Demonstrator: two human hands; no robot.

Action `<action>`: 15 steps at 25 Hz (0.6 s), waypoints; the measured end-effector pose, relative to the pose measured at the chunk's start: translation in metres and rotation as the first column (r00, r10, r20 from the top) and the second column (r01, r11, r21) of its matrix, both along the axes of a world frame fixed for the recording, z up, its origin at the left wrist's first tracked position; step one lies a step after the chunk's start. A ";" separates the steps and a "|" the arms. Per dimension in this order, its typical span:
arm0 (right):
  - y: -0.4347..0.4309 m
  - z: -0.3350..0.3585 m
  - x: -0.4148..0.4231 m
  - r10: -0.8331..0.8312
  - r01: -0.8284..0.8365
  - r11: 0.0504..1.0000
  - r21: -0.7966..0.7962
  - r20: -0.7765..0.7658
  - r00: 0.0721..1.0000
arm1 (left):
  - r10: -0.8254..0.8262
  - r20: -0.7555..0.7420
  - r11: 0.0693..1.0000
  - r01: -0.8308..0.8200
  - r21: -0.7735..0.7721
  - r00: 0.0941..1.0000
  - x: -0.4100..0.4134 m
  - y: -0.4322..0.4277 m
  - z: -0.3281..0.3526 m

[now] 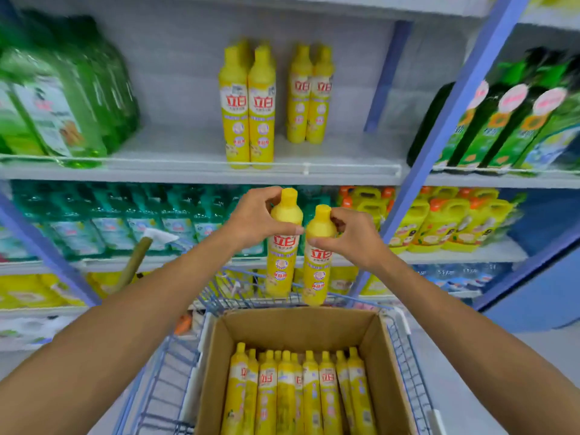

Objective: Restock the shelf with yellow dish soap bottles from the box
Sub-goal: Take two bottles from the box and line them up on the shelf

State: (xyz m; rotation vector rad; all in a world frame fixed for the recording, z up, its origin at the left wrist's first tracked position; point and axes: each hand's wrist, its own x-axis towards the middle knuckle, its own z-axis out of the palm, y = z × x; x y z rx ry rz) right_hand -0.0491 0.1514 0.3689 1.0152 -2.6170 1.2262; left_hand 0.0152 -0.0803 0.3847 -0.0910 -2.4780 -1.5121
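1. Hands: the left hand (255, 219) is wrapped around the shoulder of one yellow bottle (282, 246); the right hand (351, 235) pinches the neck of a second bottle (317, 262) between thumb and fingers. Both bottles hang upright, side by side and nearly touching, above the far edge of the cardboard box (301, 321).
2. Supply: more yellow bottles (298, 394) stand packed in the box, which sits in a blue wire cart (163, 381).
3. Target: the shelf (188, 171) above carries two pairs of matching bottles (248, 105); motion blur makes it uncertain whether more stand behind them.
4. Risks: the high neck grips let the bodies swing, so a base could likely catch the shelf's front rail (306, 167) on the lift. A careless placement could topple the standing pairs.
5. Clearance: open shelf lies between the green bottles (62, 98) at left and the yellow pairs, and to their right up to the blue upright (387, 76).
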 end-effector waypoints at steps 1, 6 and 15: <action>-0.002 0.012 -0.002 -0.006 0.006 1.000 -0.002 -0.013 1.000 | 0.004 -0.021 1.000 -0.004 0.012 1.000 -0.002 0.000 0.012; -0.011 0.075 -0.018 0.065 -0.066 0.993 -0.094 -0.019 0.998 | 0.077 -0.168 0.997 -0.071 0.041 0.983 -0.006 0.005 0.075; -0.015 0.153 -0.096 0.183 -0.193 0.964 -0.182 -0.071 0.981 | 0.111 -0.265 0.994 -0.109 0.023 0.958 -0.079 0.007 0.143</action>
